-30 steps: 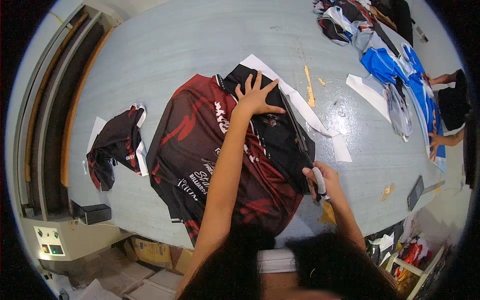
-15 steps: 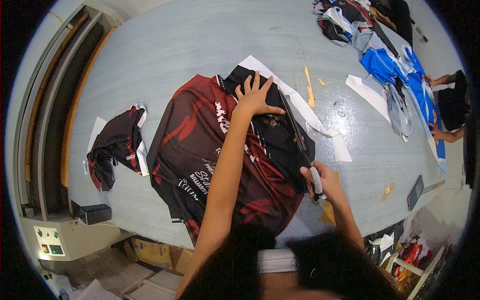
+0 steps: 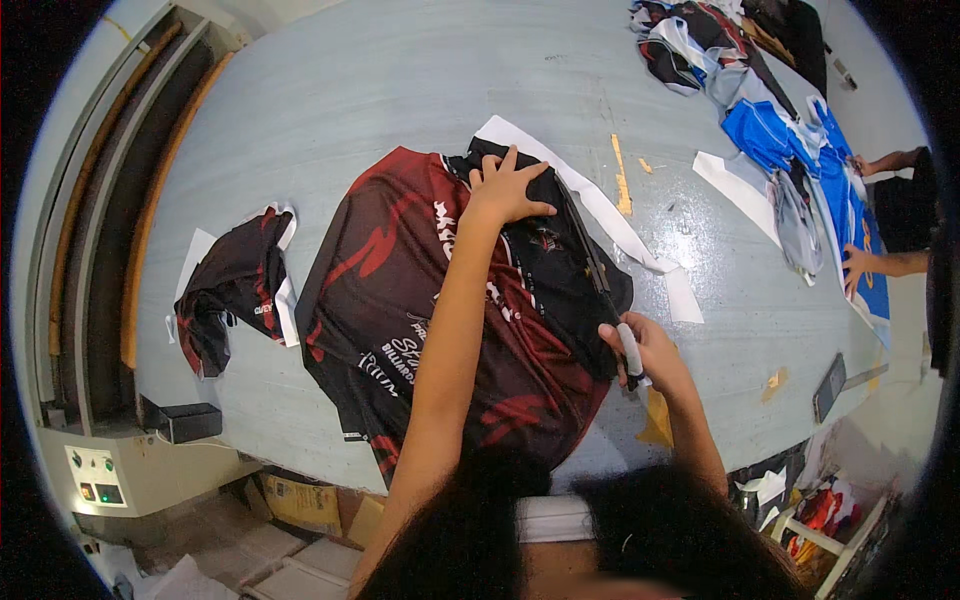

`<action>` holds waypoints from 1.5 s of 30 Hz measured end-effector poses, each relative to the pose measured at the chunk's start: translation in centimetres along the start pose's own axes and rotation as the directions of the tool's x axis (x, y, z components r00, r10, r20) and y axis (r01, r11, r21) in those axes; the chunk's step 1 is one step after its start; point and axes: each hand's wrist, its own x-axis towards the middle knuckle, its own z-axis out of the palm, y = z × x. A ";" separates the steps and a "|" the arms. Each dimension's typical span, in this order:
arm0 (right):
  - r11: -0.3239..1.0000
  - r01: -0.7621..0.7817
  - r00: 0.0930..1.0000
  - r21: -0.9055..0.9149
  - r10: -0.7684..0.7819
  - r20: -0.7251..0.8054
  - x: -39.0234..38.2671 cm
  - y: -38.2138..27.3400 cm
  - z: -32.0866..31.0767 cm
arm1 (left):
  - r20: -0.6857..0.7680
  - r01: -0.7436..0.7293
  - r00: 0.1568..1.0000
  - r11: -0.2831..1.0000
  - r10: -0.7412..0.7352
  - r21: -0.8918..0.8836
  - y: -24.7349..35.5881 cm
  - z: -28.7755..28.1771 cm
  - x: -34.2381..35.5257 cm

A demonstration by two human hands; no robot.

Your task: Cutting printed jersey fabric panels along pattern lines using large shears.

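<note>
Left hand [image 3: 505, 190] is pressing flat, fingers spread, on the red-black jersey [image 3: 450, 300] lying on the desk [image 3: 330, 90]. Right hand [image 3: 640, 350] is gripping a long dark cutting tool [image 3: 595, 275] by its handle, its grip closed around it.

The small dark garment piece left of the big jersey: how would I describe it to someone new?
On the grey cutting table, look left of the large red-black jersey under the hands. The small dark garment piece lies alone there, crumpled on white paper, far smaller than the jersey.
</note>
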 end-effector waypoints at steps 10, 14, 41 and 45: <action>0.997 0.025 0.999 0.067 -0.023 -0.036 -0.2 -0.2 0.6 | -0.016 0.041 0.999 0.999 -0.041 -0.004 0.3 0.0 -0.2; 0.998 0.042 0.998 0.057 -0.039 -0.054 -0.1 0.5 0.4 | -0.013 0.057 0.998 0.998 -0.057 -0.003 0.4 -0.2 -0.4; 0.989 0.015 0.992 -0.148 0.003 0.125 0.1 -1.5 -1.0 | 0.131 0.119 0.985 0.992 -0.113 -0.035 1.0 -1.2 -0.5; 0.970 0.047 0.998 -0.240 -0.033 0.060 0.9 -0.7 -0.9 | 0.171 0.141 0.975 0.990 -0.140 0.007 0.6 -1.0 -0.5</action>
